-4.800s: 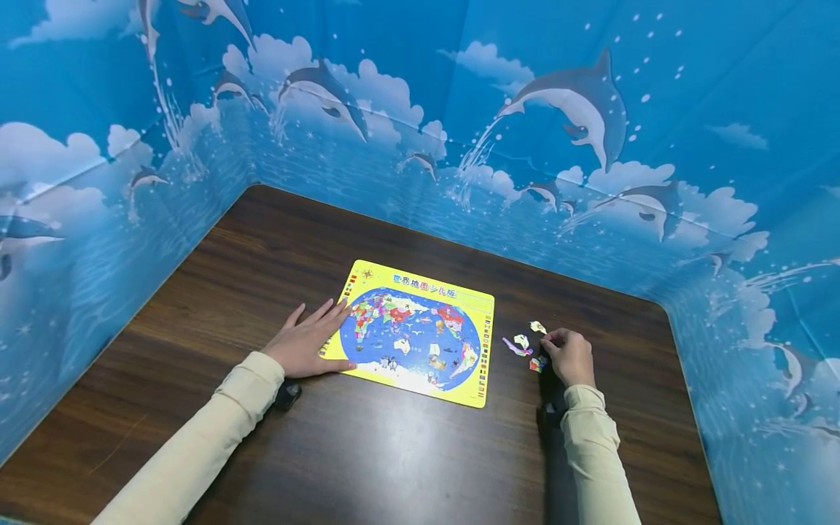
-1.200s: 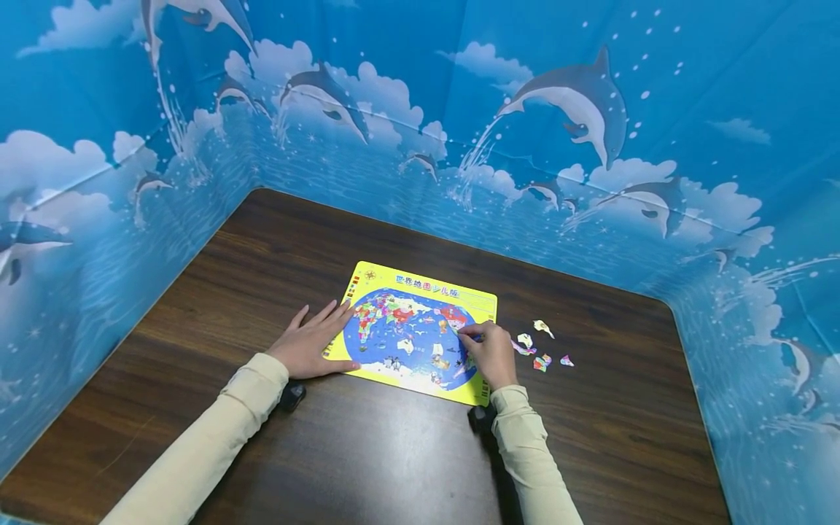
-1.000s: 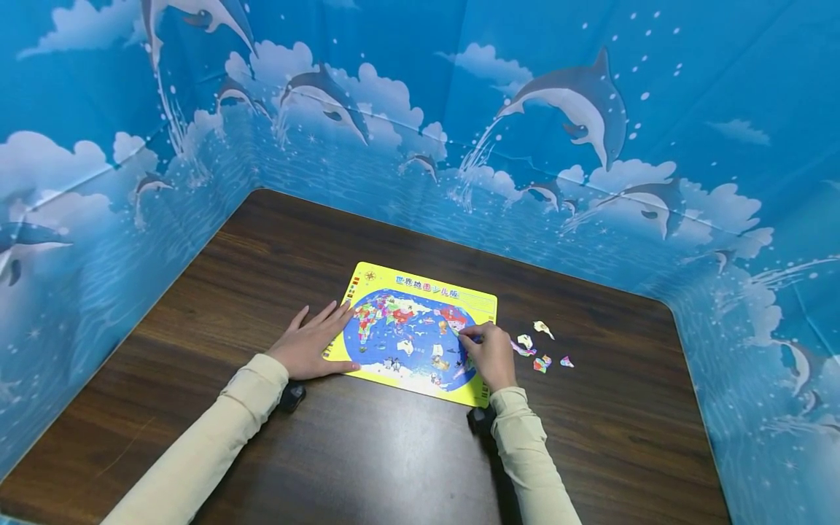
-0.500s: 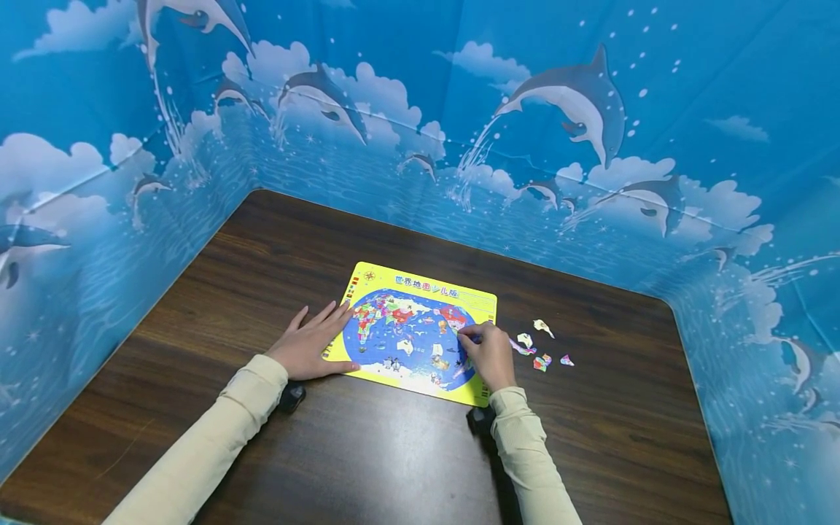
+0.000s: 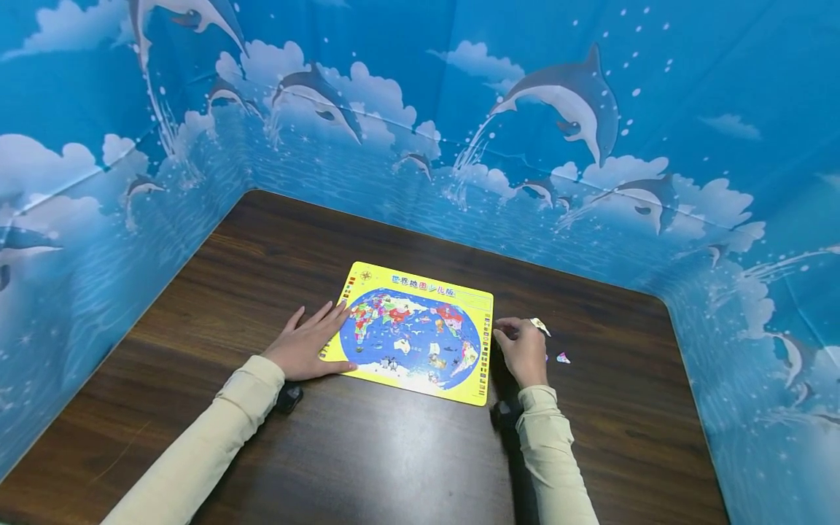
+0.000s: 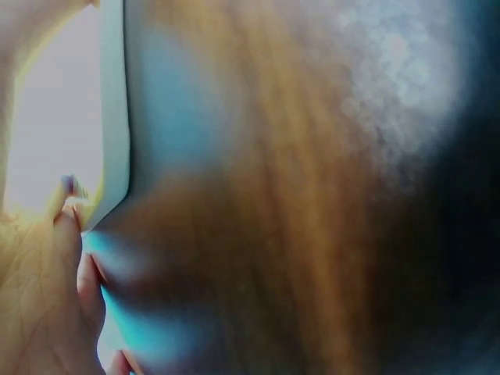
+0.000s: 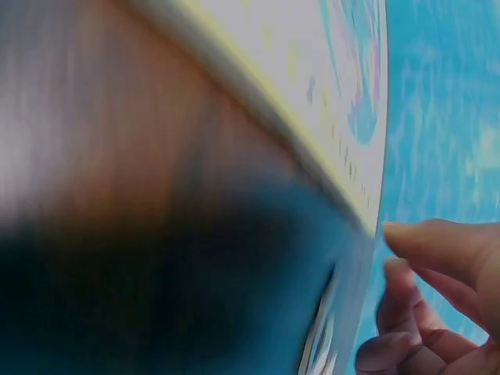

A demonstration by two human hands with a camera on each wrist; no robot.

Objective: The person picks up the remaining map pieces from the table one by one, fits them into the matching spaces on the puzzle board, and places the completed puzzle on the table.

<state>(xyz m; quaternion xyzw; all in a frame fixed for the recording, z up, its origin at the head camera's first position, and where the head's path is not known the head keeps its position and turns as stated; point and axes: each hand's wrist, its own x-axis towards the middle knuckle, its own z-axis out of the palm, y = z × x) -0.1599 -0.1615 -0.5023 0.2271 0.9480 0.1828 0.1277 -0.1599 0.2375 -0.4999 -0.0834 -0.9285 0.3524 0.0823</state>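
A yellow-bordered world map puzzle board [image 5: 420, 273] lies on the dark wooden table. My left hand [image 5: 305, 346] rests flat on its left edge, fingers spread and thumb along the lower edge. In the left wrist view the hand [image 6: 47, 289] touches the washed-out board [image 6: 58, 109]. Just off the board's right edge hovers my right hand [image 5: 523, 350], fingers relaxed. The right wrist view shows a small gap between thumb and forefinger, with nothing seen in it. Beyond that hand lie a cream puzzle piece [image 5: 541, 326] and a pink-purple puzzle piece [image 5: 563, 358]; the hand covers others.
The brown wooden table [image 5: 394, 452] spreads around the board. Blue cloth walls with printed dolphins [image 5: 577, 102] enclose its far and side edges. A small black device [image 5: 289, 397] sits beneath the left wrist and another black device [image 5: 504, 414] beneath the right.
My right hand went from the loose pieces to the board's right side, stayed there, and has now moved back right off the board. The left hand has kept its place.
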